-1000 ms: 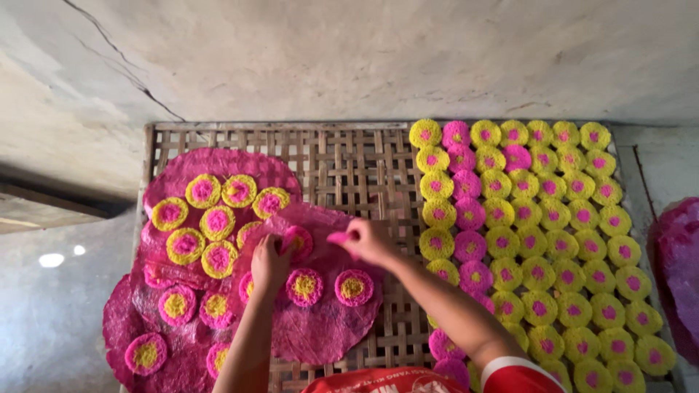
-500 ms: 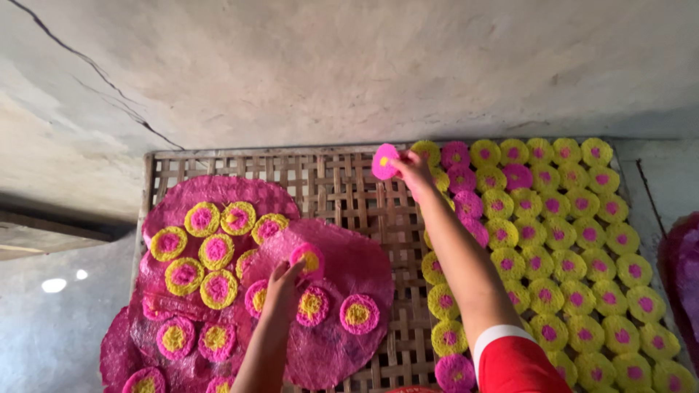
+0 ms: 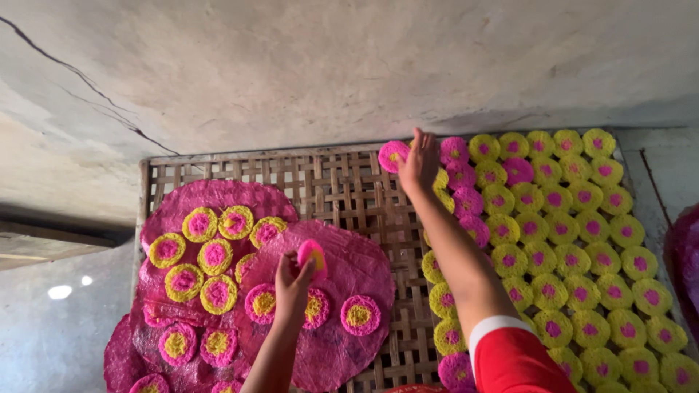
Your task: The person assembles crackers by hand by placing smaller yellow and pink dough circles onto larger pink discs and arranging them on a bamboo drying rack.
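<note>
Woven bamboo makes up the flat tray (image 3: 342, 189) that fills the lower part of the head view, its lattice bare in the middle strip and covered on both sides. Toward three o'clock, round cakes in yellow and pink (image 3: 575, 240) lie in close rows, touching one another, most of them yellow with a pink centre and a few pink ones along the inner edge. Toward eight o'clock, large magenta sheets (image 3: 342, 255) overlap on the tray and carry more of the round cakes, some yellow-rimmed (image 3: 215, 255), some pink-rimmed with yellow centres (image 3: 360, 314). The right hand (image 3: 420, 161) reaches out to twelve o'clock of the tray, arm in a red sleeve with a white cuff (image 3: 510, 349), and its fingertips pinch a pink cake (image 3: 393, 155) at the top left corner of the rows, just beside the first pink cakes there; whether it already touches the lattice cannot be told. The left hand (image 3: 293, 282) hangs over the front magenta sheet, fingers drawn together on a second pink cake (image 3: 312, 256) held tilted on its edge, above the sheet and clear of the cakes lying flat around it. Beyond the tray runs a rough, cracked grey wall (image 3: 291, 65).
</note>
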